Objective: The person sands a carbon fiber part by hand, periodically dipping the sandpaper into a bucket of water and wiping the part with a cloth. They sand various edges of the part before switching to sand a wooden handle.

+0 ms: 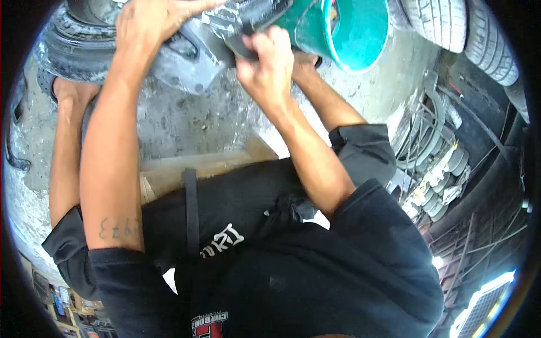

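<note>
While gripping a dark flat piece (239, 49) in the curled right hand (266, 66) at 12 o'clock, extends the left hand (147, 23) towards 11 o'clock, beside a grey molded part (189, 70) lying between them; cannot tell the left fingers' hold, cropped at the top edge. Sits near a teal bucket (365, 39) at 1 o'clock, with tyres (438, 23) towards 2 o'clock.

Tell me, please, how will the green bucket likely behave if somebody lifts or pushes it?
The green bucket is probably light for its size, because it looks like thin plastic. It might be slippery, since its inner wall looks smooth. Its round rim suggests it could roll if laid sideways.
</note>
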Action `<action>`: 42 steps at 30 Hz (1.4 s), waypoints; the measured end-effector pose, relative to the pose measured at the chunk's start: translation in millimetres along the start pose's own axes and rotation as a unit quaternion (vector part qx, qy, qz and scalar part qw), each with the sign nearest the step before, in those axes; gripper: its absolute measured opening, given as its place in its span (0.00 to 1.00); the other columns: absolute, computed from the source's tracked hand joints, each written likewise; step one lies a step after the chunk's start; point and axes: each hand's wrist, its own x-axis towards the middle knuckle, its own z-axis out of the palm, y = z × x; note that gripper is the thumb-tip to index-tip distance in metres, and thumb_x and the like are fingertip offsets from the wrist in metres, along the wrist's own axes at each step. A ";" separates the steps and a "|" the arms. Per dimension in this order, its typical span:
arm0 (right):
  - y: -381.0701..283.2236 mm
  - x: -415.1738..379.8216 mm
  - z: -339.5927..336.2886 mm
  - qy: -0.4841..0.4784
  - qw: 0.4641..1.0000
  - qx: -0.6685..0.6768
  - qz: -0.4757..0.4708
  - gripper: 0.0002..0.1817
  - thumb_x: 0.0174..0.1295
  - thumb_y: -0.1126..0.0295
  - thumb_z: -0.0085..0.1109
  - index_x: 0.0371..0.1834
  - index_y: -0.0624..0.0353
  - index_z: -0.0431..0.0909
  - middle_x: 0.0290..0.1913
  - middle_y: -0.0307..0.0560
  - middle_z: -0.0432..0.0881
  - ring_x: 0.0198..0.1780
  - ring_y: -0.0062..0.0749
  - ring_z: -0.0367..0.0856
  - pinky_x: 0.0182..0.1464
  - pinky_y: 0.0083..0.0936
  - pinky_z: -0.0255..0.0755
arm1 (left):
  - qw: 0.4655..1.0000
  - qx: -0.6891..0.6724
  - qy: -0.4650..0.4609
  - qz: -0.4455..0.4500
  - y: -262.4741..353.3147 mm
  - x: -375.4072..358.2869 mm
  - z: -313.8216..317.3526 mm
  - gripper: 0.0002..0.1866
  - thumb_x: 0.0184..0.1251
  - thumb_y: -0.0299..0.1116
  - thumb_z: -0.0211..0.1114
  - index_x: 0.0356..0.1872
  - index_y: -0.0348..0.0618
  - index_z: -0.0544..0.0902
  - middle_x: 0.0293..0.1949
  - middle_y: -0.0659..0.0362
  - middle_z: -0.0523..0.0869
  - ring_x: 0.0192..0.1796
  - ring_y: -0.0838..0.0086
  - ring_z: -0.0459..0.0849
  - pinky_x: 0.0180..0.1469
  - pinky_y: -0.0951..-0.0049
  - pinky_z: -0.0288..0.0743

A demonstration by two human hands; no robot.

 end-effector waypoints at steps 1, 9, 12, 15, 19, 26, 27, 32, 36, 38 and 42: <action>-1.8 0.7 1.5 0.006 1.000 -0.007 0.003 0.14 0.39 0.83 0.67 0.32 0.63 0.80 0.32 0.54 0.74 0.40 0.55 0.75 0.42 0.47 0.71 | 0.999 0.006 -0.026 -0.030 1.1 -1.1 -0.6 0.50 0.39 0.70 0.81 0.48 0.25 0.87 0.47 0.32 0.89 0.52 0.45 0.90 0.55 0.55 0.83; 1.6 5.9 2.9 0.015 1.000 -0.010 -0.018 0.15 0.39 0.81 0.68 0.34 0.63 0.81 0.34 0.54 0.74 0.41 0.55 0.74 0.42 0.45 0.71 | 0.997 0.022 -0.061 -0.052 6.3 1.8 -5.4 0.50 0.40 0.71 0.80 0.46 0.24 0.88 0.46 0.31 0.89 0.53 0.46 0.90 0.55 0.54 0.83; -13.6 -18.1 -15.0 -0.006 1.000 -0.001 -0.003 0.14 0.39 0.81 0.67 0.33 0.62 0.80 0.34 0.54 0.74 0.41 0.56 0.74 0.42 0.46 0.71 | 0.995 0.009 -0.079 -0.057 7.8 -0.8 -9.7 0.50 0.40 0.69 0.81 0.46 0.23 0.88 0.46 0.31 0.89 0.53 0.45 0.90 0.56 0.54 0.83; -1.9 -12.8 -3.7 -0.034 0.999 0.002 0.016 0.14 0.39 0.79 0.67 0.33 0.61 0.80 0.36 0.55 0.74 0.41 0.56 0.73 0.44 0.47 0.70 | 1.000 0.015 -0.011 -0.004 4.4 5.1 -4.4 0.49 0.40 0.67 0.82 0.46 0.23 0.88 0.46 0.31 0.89 0.53 0.44 0.90 0.56 0.54 0.83; -8.2 -11.4 -6.8 -0.032 0.999 -0.016 0.000 0.17 0.37 0.78 0.69 0.35 0.62 0.80 0.36 0.54 0.74 0.44 0.55 0.73 0.47 0.47 0.70 | 0.988 0.008 -0.119 -0.100 21.1 -0.8 -19.3 0.45 0.44 0.64 0.82 0.51 0.29 0.85 0.49 0.35 0.88 0.55 0.48 0.88 0.57 0.54 0.80; -2.9 -1.8 0.3 -0.037 0.999 -0.015 -0.009 0.18 0.36 0.77 0.68 0.36 0.61 0.81 0.36 0.53 0.73 0.44 0.56 0.73 0.46 0.47 0.68 | 0.992 0.097 -0.081 0.015 -11.4 17.8 11.8 0.60 0.41 0.84 0.69 0.54 0.27 0.87 0.52 0.34 0.89 0.60 0.48 0.88 0.65 0.54 0.78; -6.3 -12.6 -7.5 -0.040 0.999 -0.015 -0.005 0.18 0.36 0.77 0.68 0.36 0.61 0.81 0.36 0.53 0.73 0.44 0.56 0.73 0.46 0.47 0.68 | 0.989 0.061 -0.137 0.003 -8.1 18.7 3.7 0.60 0.41 0.83 0.70 0.54 0.27 0.87 0.52 0.34 0.89 0.60 0.48 0.88 0.64 0.55 0.78; -0.1 5.1 1.6 -0.065 0.997 -0.019 -0.044 0.16 0.36 0.76 0.69 0.33 0.60 0.78 0.38 0.53 0.73 0.43 0.54 0.73 0.46 0.49 0.68 | 0.992 0.094 -0.082 0.005 -15.1 22.8 11.1 0.60 0.41 0.84 0.69 0.54 0.26 0.86 0.53 0.32 0.88 0.59 0.46 0.88 0.65 0.54 0.78; -5.9 -9.0 -16.8 -0.083 0.996 -0.019 -0.034 0.16 0.37 0.76 0.69 0.32 0.59 0.78 0.38 0.53 0.74 0.45 0.55 0.73 0.46 0.48 0.69 | 0.984 0.095 -0.151 -0.013 -7.9 12.4 12.0 0.61 0.41 0.84 0.68 0.56 0.27 0.86 0.53 0.33 0.88 0.60 0.47 0.87 0.66 0.55 0.77; -3.6 -6.5 -15.5 -0.087 0.996 0.007 -0.022 0.14 0.40 0.74 0.70 0.31 0.59 0.76 0.39 0.52 0.75 0.45 0.53 0.74 0.47 0.46 0.70 | 0.989 0.102 -0.106 -0.004 -10.1 20.1 10.7 0.63 0.41 0.84 0.68 0.59 0.26 0.84 0.55 0.33 0.87 0.62 0.48 0.87 0.67 0.54 0.76; 3.1 23.6 4.8 -0.081 0.994 -0.005 -0.074 0.15 0.40 0.74 0.70 0.32 0.58 0.77 0.39 0.52 0.75 0.46 0.52 0.74 0.46 0.44 0.70 | 0.990 0.094 -0.102 -0.011 -20.4 25.3 20.7 0.66 0.38 0.85 0.69 0.63 0.26 0.82 0.59 0.33 0.86 0.65 0.49 0.85 0.69 0.55 0.75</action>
